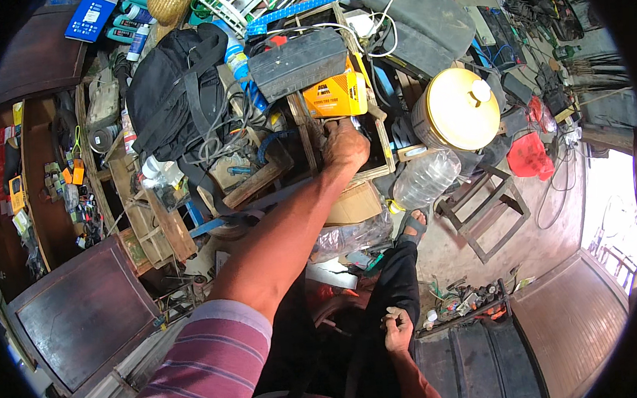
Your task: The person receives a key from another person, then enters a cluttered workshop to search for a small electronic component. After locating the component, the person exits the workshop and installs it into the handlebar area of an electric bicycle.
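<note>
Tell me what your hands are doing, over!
Left hand reaching into wooden crate, below yellow box. Right hand resting on dark trouser leg, fingers curled. Clutter all around.

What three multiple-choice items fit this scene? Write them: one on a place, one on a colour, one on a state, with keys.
1. Where does the left hand reach?
A. into the wooden crate
B. onto the round lid
C. to the floor

2. What colour is the small box beyond that hand?
A. green
B. yellow-orange
C. white

3. How is the right hand?
A. flat open
B. loosely closed, resting on the dark trouser leg
C. gripping the clear bottle

Key: A, the arm stretches to the crate; B, the box shows yellow-orange; B, fingers curl on the thigh.
</note>
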The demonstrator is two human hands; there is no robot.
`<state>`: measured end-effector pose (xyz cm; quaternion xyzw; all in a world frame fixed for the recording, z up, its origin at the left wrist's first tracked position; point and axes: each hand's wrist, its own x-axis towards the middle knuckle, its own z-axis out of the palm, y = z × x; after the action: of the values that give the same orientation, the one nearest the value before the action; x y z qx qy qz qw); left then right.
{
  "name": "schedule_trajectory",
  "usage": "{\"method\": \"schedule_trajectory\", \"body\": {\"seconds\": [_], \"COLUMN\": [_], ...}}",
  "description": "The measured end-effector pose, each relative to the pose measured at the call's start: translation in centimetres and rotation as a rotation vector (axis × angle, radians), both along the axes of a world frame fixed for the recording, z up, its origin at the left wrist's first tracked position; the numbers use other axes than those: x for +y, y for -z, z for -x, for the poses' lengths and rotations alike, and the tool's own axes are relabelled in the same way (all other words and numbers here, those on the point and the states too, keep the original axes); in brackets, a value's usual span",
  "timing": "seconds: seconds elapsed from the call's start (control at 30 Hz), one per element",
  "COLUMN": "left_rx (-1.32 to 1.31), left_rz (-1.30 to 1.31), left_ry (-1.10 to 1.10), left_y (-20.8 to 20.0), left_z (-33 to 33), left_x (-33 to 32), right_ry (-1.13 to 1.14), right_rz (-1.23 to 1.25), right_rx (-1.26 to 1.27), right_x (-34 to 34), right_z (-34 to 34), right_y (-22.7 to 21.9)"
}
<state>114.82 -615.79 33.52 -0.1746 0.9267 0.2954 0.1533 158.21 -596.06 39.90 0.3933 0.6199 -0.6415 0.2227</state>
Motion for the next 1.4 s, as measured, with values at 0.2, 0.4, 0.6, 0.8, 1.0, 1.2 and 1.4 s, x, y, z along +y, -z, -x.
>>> {"method": "schedule_trajectory", "body": {"seconds": [0.2,0.4,0.6,0.8,1.0,1.2,1.4], "left_rx": [0.077,-0.163,-0.047,-0.020,0.001,0.069,0.061], "left_rz": [0.109,0.103,0.257,0.001,-0.232,0.087,-0.035], "left_ry": [-0.059,-0.089,-0.203,-0.636,-1.010,-0.312,-0.176], "left_y": [1.0,1.2,5.5,3.2,8.2,-0.4,-0.6], "left_z": [0.4,1.9,2.9,4.0,4.0,2.0,0.2], "left_x": [0.1,0.5,0.1,1.9,-1.5,1.1,0.3], "right_ry": [0.005,0.036,0.091,0.127,0.133,0.153,0.150], "right_rz": [0.006,-0.001,0.016,0.001,0.032,0.034,0.028], "right_rx": [-0.027,-0.029,-0.029,-0.048,-0.049,-0.060,-0.068], "right_x": [0.3,0.5,1.3,1.5,2.3,2.1,1.8], "right_z": [0.6,-0.1,-0.3,-0.1,-0.7,0.1,0.5], "right_y": [-0.8,-0.5,-0.7,-0.8,-0.3,-0.5,-0.8]}}
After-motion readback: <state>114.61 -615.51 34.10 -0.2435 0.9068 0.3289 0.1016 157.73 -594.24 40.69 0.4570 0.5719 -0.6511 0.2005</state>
